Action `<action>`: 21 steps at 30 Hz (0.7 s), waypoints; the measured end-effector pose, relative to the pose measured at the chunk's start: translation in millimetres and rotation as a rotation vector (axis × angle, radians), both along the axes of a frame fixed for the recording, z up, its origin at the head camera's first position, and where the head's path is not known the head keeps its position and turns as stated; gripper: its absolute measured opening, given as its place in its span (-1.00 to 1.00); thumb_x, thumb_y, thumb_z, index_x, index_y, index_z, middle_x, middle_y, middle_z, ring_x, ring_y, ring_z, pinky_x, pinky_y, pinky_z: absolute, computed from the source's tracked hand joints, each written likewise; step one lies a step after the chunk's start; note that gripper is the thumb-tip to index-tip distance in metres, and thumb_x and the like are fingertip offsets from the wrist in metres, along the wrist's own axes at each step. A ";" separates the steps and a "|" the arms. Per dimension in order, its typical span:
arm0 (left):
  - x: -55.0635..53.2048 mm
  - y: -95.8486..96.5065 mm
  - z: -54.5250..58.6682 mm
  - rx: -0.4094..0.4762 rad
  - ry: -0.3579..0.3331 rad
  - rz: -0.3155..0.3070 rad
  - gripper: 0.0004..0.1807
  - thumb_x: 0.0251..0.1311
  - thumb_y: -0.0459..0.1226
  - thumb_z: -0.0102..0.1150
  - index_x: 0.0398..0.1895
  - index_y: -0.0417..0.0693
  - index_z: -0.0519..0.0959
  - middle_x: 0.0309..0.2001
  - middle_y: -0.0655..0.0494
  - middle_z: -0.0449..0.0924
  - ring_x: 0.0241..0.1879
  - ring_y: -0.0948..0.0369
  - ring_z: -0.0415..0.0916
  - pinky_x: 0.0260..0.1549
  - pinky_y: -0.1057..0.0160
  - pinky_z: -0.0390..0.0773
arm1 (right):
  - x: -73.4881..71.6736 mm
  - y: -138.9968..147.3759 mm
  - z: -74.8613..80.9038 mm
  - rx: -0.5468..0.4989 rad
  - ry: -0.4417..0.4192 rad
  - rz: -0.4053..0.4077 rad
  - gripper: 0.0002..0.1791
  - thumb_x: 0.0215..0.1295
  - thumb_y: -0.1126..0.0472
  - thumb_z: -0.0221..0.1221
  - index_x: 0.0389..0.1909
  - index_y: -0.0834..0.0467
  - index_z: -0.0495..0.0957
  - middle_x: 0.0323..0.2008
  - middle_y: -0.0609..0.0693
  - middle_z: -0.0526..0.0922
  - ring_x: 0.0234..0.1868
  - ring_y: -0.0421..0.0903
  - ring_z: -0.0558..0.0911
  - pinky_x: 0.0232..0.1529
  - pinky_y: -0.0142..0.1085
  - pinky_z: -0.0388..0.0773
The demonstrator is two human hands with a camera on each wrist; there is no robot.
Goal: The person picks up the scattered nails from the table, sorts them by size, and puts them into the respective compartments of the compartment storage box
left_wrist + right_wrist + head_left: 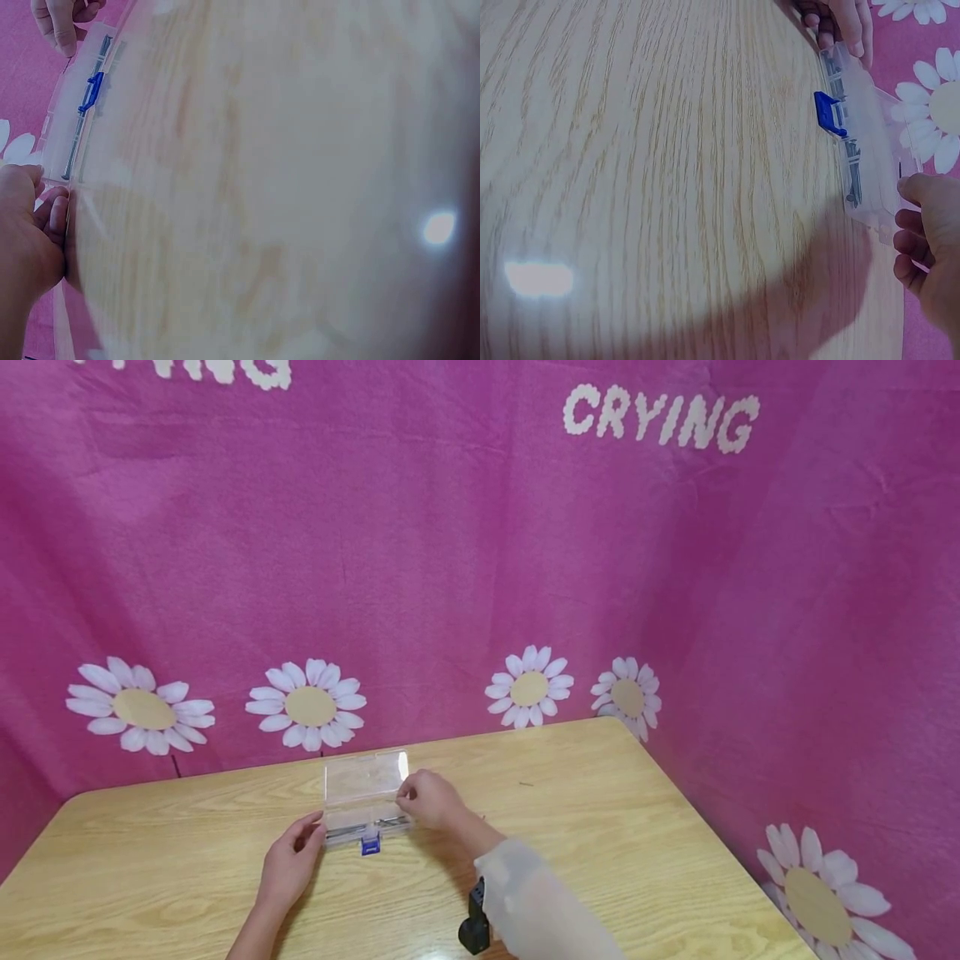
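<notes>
A clear plastic box (pixel 347 817) stands on the table with its lid (pixel 363 777) raised at the back and its blue latch (pixel 371 844) hanging at the front. Long grey nails (pixel 853 176) lie in its front compartment. My left hand (pixel 288 864) grips the box's left end, thumb and fingers at the corner. Over the right end, my right hand (pixel 433 802) pinches a thin nail (pixel 900 169) between thumb and forefinger. Its other fingers are curled, and most of the nail is hidden by the fingertips.
Another thin nail-like piece (pixel 526 784) lies on the wooden table (pixel 585 835), right of the box. A pink cloth (pixel 435 543) with daisies hangs behind the table and along its right side. A black device (pixel 474 920) sits under the right sleeve (pixel 536 893).
</notes>
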State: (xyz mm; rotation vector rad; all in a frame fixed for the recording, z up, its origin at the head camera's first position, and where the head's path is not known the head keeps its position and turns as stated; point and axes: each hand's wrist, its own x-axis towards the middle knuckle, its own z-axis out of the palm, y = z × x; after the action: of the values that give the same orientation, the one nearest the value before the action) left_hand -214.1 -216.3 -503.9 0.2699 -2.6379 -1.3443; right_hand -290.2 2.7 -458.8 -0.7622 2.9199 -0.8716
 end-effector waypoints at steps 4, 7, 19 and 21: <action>0.8 0.1 0.9 0.000 0.008 -0.004 -0.56 0.36 -0.12 -0.05 0.22 -0.11 0.42 -0.01 -0.10 0.57 -0.19 0.25 0.36 -0.19 0.34 0.34 | 0.2 -0.8 -0.3 0.001 0.013 -0.019 -0.85 0.20 0.21 0.17 -0.35 0.17 0.68 -0.50 -0.08 0.57 -0.47 -0.31 0.39 -0.39 -0.50 0.35; 1.3 0.6 1.4 -0.002 0.009 -0.004 -0.56 0.35 -0.12 -0.05 0.22 -0.11 0.42 -0.01 -0.10 0.57 -0.20 0.27 0.36 -0.18 0.34 0.34 | 0.7 -1.1 0.5 0.001 0.010 -0.025 -0.85 0.20 0.21 0.16 -0.35 0.17 0.68 -0.50 -0.08 0.57 -0.48 -0.31 0.39 -0.40 -0.50 0.34; 0.8 1.2 0.7 -0.007 0.023 -0.005 -0.58 0.34 -0.16 -0.03 0.20 -0.13 0.44 -0.03 -0.11 0.58 -0.20 0.26 0.37 -0.16 0.33 0.35 | 1.9 -2.3 -0.9 -0.013 0.021 -0.037 -0.85 0.19 0.20 0.17 -0.35 0.15 0.69 -0.53 -0.08 0.56 -0.51 -0.31 0.37 -0.46 -0.50 0.31; 0.7 1.3 1.0 -0.009 0.020 -0.008 -0.58 0.35 -0.15 -0.04 0.20 -0.14 0.43 -0.02 -0.11 0.58 -0.19 0.24 0.37 -0.16 0.32 0.35 | 1.9 -1.7 -1.3 -0.022 0.015 -0.042 -0.85 0.19 0.19 0.18 -0.34 0.15 0.69 -0.53 -0.07 0.56 -0.50 -0.31 0.38 -0.46 -0.50 0.31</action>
State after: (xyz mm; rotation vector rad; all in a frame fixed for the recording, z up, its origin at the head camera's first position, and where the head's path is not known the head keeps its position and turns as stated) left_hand -213.4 -215.0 -502.9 0.2436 -2.6305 -1.3304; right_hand -288.2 1.0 -460.1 -0.7148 2.9546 -0.9062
